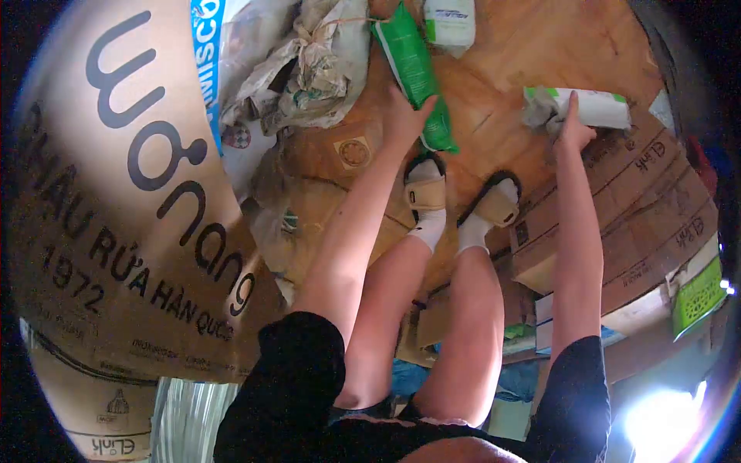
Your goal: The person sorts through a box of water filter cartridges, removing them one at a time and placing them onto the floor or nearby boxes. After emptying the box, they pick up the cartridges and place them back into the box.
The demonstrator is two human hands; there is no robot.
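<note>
My left hand (411,119) is closed around a long green plastic packet (417,69), thumb on one edge. The packet lies at a slant across the top middle of the view, its lower end close to my feet. On the right, my right hand (575,135) grips a white packet with green corners (606,108), thumb on top. A crumpled grey cloth (544,109) sits at the packet's left end, by that hand. Another white packet with green trim (450,23) lies on the brown floor (494,85) above the green one.
A large printed cardboard box (147,201) fills the left side. Crumpled paper and plastic wrapping (328,69) lies beside the green packet. Flattened cardboard boxes (641,201) are at the right, with a green plastic basket (697,299) near them. My sandalled feet (463,201) stand between my hands.
</note>
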